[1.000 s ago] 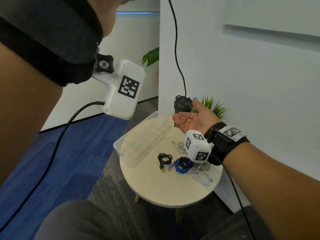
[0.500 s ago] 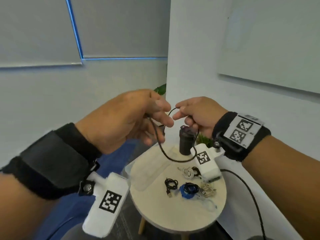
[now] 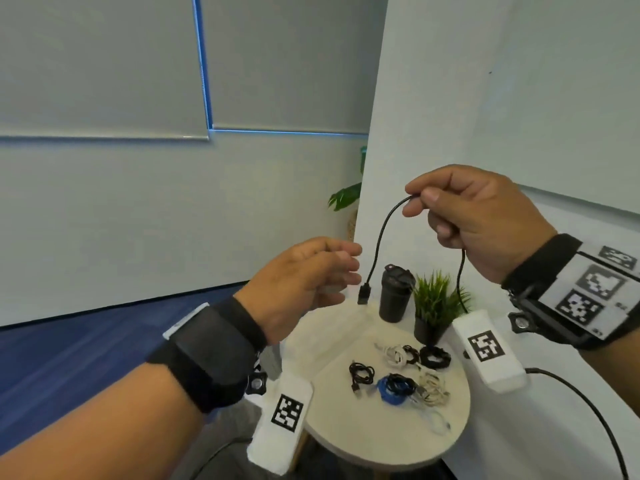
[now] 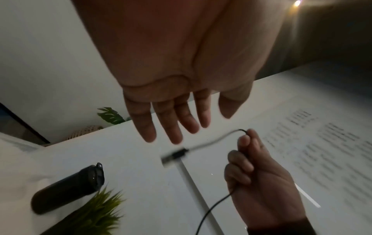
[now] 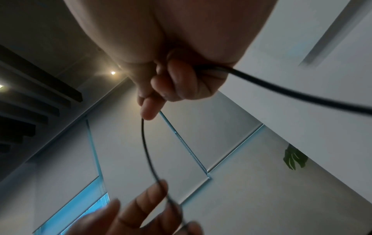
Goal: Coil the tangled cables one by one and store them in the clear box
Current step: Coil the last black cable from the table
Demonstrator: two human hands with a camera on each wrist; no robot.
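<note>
Head view: left hand point(image 3: 304, 285) hangs loosely open with nothing in it, just beside the plug point(image 3: 364, 295) dangling from the black cable point(image 3: 381, 233). Right hand point(image 3: 474, 223) pinches that cable above the table point(image 3: 346, 420), where other cables point(image 3: 398, 386) lie.

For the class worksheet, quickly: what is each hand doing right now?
Left hand: open, fingers straight, holding nothing, close beside the plug.
Right hand: pinching the black cable, which hangs from it in a loop.
</note>
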